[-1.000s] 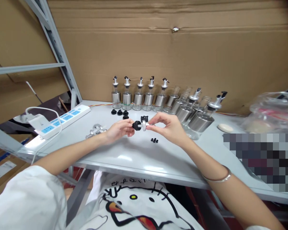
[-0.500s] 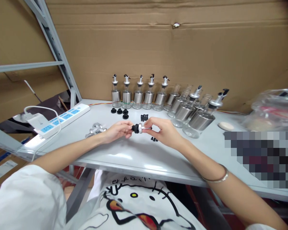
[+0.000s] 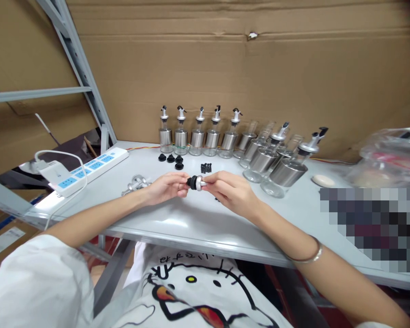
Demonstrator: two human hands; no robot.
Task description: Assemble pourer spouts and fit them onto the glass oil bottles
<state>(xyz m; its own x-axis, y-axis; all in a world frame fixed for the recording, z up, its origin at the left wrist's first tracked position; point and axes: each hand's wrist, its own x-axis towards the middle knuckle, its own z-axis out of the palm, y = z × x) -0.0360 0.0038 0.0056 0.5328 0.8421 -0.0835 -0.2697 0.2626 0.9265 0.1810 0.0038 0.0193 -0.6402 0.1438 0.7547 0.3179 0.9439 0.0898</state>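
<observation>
Between my two hands, just above the table, lies a bottle pourer [image 3: 195,183] turned on its side, with a black ribbed stopper on the left and a silver collar and spout on the right. My left hand [image 3: 168,187] pinches the stopper end. The fingers of my right hand [image 3: 230,190] are closed round the spout and hide its tip. Small black caps [image 3: 206,168] lie in a group just behind my hands. Several black stoppers [image 3: 179,163] sit farther back, and loose silver spout parts [image 3: 136,182] lie left of my left hand.
A row of glass bottles with steel sleeves [image 3: 197,136] stands along the cardboard wall [image 3: 205,68], some with pourers fitted. A white power strip [image 3: 89,171] with a cable is at the left. On the right are a pale oval object [image 3: 323,181] and a clear plastic bag [image 3: 389,155].
My right hand has shifted its grip along the spout toward the collar, its fingers now bunched closer together. It covers more of the small black parts beneath. My left hand stays in place.
</observation>
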